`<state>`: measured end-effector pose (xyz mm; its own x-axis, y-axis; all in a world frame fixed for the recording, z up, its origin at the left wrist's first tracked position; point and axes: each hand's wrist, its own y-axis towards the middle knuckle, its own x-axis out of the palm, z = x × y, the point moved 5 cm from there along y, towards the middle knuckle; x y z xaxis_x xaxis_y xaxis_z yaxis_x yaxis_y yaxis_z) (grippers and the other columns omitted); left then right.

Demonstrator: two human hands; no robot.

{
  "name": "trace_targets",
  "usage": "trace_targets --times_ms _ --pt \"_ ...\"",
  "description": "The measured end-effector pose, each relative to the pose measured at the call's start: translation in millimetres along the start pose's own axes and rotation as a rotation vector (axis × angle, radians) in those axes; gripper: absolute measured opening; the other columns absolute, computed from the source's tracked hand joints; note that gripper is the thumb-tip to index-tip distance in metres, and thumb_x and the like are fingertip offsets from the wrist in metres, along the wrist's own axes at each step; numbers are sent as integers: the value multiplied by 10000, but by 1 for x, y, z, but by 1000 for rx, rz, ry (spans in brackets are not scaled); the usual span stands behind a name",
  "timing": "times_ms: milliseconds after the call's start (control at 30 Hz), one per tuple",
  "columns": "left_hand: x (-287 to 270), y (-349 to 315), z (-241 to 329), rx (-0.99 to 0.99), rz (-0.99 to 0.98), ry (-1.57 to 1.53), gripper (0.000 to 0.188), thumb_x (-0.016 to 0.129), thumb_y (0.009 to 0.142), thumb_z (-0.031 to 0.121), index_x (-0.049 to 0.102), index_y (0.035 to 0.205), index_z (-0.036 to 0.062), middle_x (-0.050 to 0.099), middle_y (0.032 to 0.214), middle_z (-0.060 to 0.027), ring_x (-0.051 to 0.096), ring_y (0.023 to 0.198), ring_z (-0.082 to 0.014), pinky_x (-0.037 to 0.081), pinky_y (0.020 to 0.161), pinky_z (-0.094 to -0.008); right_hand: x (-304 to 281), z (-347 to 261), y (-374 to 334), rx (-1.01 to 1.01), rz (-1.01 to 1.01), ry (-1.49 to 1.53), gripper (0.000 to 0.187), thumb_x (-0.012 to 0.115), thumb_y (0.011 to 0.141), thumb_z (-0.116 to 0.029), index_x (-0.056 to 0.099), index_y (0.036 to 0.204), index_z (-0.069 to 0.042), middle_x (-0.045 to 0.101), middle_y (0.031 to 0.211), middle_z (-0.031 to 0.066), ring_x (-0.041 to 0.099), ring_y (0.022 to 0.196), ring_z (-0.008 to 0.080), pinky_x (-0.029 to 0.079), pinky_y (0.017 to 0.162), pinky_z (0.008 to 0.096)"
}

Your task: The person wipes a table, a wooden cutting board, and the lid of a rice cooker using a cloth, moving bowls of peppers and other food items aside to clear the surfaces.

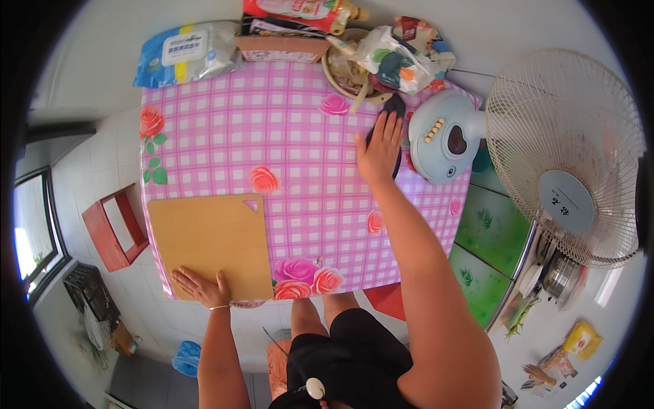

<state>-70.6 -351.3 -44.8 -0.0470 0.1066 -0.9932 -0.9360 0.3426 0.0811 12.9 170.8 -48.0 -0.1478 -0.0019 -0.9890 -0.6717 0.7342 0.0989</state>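
My left hand (201, 286) lies flat on the lower left of a tan cutting board (204, 238), its fingers stretched and holding nothing. The board has a triangular cutout in its upper right corner and rests at the table's near left edge. At the far right, my right hand (381, 146) presses flat with outstretched fingers on a dark cloth (394, 105). Parts of the cloth stick out past the fingertips and beside the hand; the rest is hidden underneath. Under both is a pink-and-white checked tablecloth (218, 153) with printed roses.
An electric fan's pale blue base (436, 153) stands right of the cloth, its caged head (565, 157) leaning right. Along the back are a wipes pack (184, 54), a cardboard box (281, 49), a bowl (334, 71) and a plastic bag (398, 61). A red stool (105, 232) stands left.
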Motion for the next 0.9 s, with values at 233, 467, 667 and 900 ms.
trace_targets --times_ms 233,467,667,900 --pt "5 -3 -2 8 -23 19 994 400 856 699 134 1498 -12 112 1542 -276 98 1434 -432 119 1141 -541 23 32 44 213 137 55 769 500 910 -442 281 1423 88 217 1493 310 156 1406 448 145 1163 460" --pt "8 -4 -3 5 -1 30 969 397 869 689 154 1496 -10 141 1542 -261 118 1432 -420 128 1141 -529 24 30 94 473 205 -12 756 545 858 -340 288 1381 141 242 1457 346 155 1400 469 126 1168 454" --pt "8 -3 -5 1 -16 13 992 391 856 710 140 1499 -2 122 1546 -261 102 1436 -420 118 1144 -532 13 30 100 441 213 -2 779 575 839 -376 326 1360 147 283 1431 356 202 1381 476 168 1159 450" --pt "12 -8 -4 7 -4 40 975 427 861 675 136 1498 -3 131 1547 -251 96 1438 -407 96 1157 -510 -9 19 -8 -53 87 189 714 581 865 -331 328 1410 56 271 1485 273 243 1376 449 211 1139 489"
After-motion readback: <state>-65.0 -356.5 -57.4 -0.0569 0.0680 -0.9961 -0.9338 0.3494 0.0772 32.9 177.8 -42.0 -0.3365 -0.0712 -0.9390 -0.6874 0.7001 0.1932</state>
